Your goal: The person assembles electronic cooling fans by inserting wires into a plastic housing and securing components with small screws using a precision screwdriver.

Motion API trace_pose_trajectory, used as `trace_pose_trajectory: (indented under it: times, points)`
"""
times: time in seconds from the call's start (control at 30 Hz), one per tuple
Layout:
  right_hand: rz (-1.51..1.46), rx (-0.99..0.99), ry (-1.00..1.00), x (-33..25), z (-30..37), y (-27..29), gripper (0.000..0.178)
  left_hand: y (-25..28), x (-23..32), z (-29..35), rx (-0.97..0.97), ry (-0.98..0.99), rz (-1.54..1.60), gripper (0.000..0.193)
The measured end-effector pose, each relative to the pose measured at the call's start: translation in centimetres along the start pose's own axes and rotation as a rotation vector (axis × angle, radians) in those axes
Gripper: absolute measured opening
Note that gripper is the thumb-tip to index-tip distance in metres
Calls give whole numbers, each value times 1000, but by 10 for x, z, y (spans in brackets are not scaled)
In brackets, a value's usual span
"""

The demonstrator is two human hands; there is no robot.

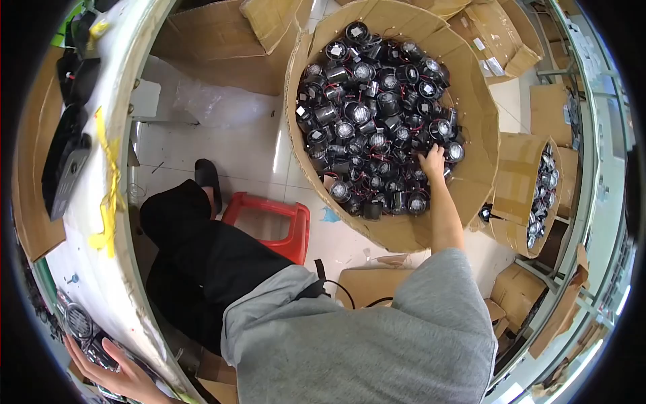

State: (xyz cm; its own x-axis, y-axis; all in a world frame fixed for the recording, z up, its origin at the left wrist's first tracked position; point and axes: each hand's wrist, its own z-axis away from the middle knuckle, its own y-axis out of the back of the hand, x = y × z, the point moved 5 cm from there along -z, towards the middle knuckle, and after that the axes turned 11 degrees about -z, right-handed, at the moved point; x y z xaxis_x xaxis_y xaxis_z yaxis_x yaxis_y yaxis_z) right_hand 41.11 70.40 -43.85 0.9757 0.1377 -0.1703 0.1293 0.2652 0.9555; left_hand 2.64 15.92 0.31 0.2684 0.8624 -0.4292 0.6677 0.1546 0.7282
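The units point(361, 112) lie heaped loose in the big carton point(474, 84) in front of the person, each a squat black housing with a round clear face, many trailing thin red leads point(331, 86). The right hand point(434, 161) reaches in at the near right of the heap, beside a clear-faced unit point(455, 151); its fingertips are partly lost among dark housings, so whether it pinches one cannot be told. On the bench point(101, 283) at the left, the left hand point(118, 370) lies against a dark piece point(79, 320) with a round ribbed face, thumb and fingers apart around its body; how firmly they press, if at all, cannot be told. Each unit looks stiff, fairly light and small enough for one hand, its glossy shell probably a little slippery. The clear face may scratch or crack and the leads may snag on neighbours, so the sound hold would be around the sides of the black housing, lifting straight up, rather than by the leads or across the face.
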Motion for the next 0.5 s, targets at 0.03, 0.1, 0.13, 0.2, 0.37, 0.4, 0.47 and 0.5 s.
trace_pose_trajectory:
  times: [0.03, 0.1, 0.13, 0.2, 0.37, 0.4, 0.47, 0.5]
  points:
    - [-15, -26, -19, -4, 4, 5, 63, 2, 8, -6, 58, -99, -75, 42]
    - [-20, 56, -36, 2, -1, -1, 59, 2, 23, -5, 55, -152, -70, 43]
    - [21, 48, -76, 2, -6, -1, 53, 5, 32, -7, 55, -205, -59, 44]
    - [128, -10, -90, -2, -13, -2, 50, 5, 44, -6, 16, -251, 84, 48]
    - [-62, 138, -100, 18, -15, -7, 33, -9, 53, -6, -142, -221, 139, 47]
    - [-210, 189, -153, 28, -15, -9, 32, -13, 53, -5, -140, -224, 147, 47]
    - [-291, 326, -129, 11, -6, 3, 24, -15, 50, -3, -177, -188, 273, 44]
    - [-360, 401, -84, 13, -6, -2, 26, -15, 49, 0, -202, -147, 304, 42]
